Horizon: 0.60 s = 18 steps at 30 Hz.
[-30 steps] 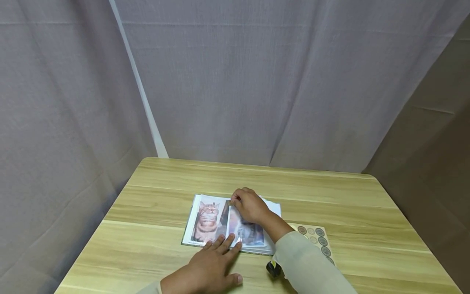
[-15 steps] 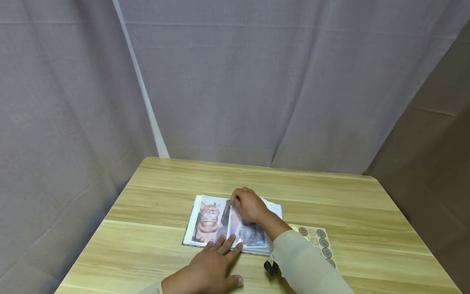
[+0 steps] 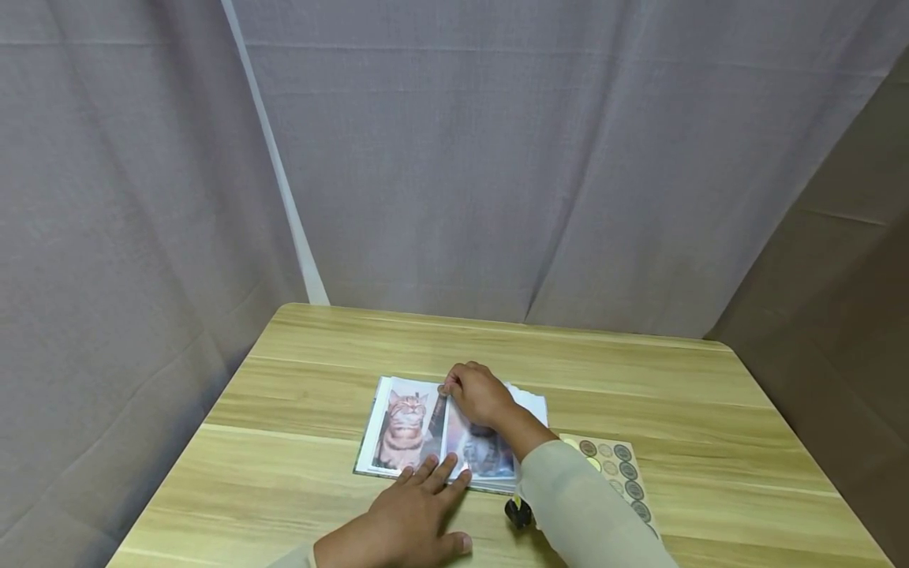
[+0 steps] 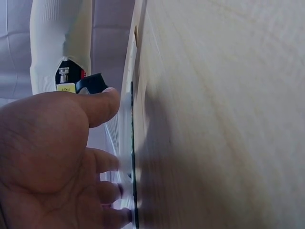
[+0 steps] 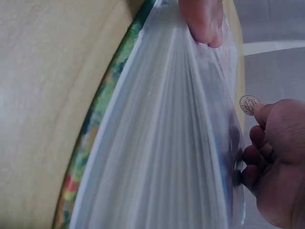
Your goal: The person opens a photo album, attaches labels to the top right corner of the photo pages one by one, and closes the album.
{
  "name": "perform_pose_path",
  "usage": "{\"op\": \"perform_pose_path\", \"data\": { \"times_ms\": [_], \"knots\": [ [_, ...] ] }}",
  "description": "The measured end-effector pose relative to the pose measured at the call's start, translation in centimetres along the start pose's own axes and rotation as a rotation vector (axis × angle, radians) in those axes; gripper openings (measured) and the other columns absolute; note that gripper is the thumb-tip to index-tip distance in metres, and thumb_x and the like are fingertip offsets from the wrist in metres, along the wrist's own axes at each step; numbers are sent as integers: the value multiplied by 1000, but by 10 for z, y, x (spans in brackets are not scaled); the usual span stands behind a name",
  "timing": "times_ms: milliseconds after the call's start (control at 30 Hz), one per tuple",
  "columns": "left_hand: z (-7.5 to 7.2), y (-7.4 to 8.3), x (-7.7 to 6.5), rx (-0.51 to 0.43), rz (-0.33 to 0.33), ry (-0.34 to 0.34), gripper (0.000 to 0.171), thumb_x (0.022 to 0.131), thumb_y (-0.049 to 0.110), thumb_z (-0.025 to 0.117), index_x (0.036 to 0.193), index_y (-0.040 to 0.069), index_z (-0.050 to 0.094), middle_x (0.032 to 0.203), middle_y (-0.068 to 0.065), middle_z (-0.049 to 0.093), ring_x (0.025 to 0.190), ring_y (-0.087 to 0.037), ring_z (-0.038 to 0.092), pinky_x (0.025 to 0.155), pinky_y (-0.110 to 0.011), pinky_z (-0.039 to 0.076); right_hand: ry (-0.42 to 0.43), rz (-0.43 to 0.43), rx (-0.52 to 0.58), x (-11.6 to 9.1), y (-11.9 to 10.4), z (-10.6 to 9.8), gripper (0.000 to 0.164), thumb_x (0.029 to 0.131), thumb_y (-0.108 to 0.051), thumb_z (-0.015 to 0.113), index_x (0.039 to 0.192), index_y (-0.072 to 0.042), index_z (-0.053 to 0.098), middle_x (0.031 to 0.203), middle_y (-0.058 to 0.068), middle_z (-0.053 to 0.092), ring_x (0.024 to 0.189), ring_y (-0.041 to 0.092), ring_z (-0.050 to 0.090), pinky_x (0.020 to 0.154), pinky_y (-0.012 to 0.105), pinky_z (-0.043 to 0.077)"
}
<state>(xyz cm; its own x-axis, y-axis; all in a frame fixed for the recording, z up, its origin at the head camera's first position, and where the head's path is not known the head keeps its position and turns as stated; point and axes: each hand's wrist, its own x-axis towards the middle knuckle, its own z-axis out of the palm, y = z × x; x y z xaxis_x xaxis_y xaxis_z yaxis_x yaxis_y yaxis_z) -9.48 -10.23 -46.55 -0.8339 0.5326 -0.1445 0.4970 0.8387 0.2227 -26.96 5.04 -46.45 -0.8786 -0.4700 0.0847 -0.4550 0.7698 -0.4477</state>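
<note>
An open photo album (image 3: 364,451) lies on the table, with an orange tabby cat picture (image 3: 402,434) on its left page and another cat picture (image 3: 483,456) on the right. My left hand (image 3: 412,509) is spread flat, its fingertips pressing the album's near edge close to the fold. Over the right page, my right hand (image 3: 480,394) pinches a small round sticker (image 5: 249,105) with brown print between thumb and finger, at the top of the fold. Thick clear page edges (image 5: 162,124) and a colourful cover edge (image 5: 90,129) show in the right wrist view.
A sheet of round stickers (image 3: 618,465) lies right of the album, partly under the right sleeve (image 3: 585,505). A black device (image 3: 518,513) with a yellow label sits at that sleeve. Grey curtains (image 3: 440,158) stand behind the wooden table (image 3: 298,379).
The right hand has edged slightly left at the top of the fold with the sticker, and its forearm has shifted left, uncovering more of the sticker sheet. The left hand stays in place.
</note>
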Motion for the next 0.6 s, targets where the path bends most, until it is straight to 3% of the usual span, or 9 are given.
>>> {"op": "perform_pose_path", "data": {
  "times_ms": [600],
  "knots": [
    [-2,2,-1,8,-10,-10,85,94,71,54,162,23,34,167,-8,25,151,-35,27,115,-55,34,-9,42,-47,4,-2,6,14,106,-25,57,94,-21,62,98,-3,57,98,20,57,81,40,50]
  ]
}}
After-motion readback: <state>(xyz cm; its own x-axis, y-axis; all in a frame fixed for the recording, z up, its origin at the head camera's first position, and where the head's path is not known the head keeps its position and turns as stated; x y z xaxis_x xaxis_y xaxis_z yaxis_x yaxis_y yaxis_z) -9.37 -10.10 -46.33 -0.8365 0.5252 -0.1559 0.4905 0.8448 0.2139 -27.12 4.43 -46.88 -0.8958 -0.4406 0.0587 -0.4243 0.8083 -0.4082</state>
